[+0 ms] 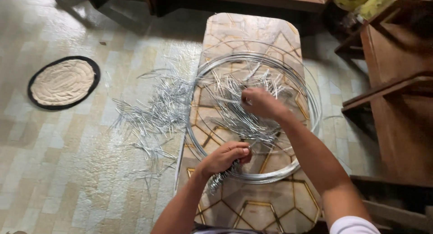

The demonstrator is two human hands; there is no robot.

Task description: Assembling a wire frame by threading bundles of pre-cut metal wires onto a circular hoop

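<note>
Steel wire coil (270, 173) at frame centre could spring loose: left hand (225, 156) fist-tight on cut wire bundle (218, 180), right hand (259, 102) only pinching loose strands (225, 98).

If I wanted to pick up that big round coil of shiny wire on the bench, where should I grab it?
Probably grab the wire coil on its far right curve, coming from the right side. There the strands run bundled in one smooth band with nothing on top. The left hand covers the near edge, the right hand reaches into the middle, and loose cut wire pieces with pointy ends lie on the left.
</note>
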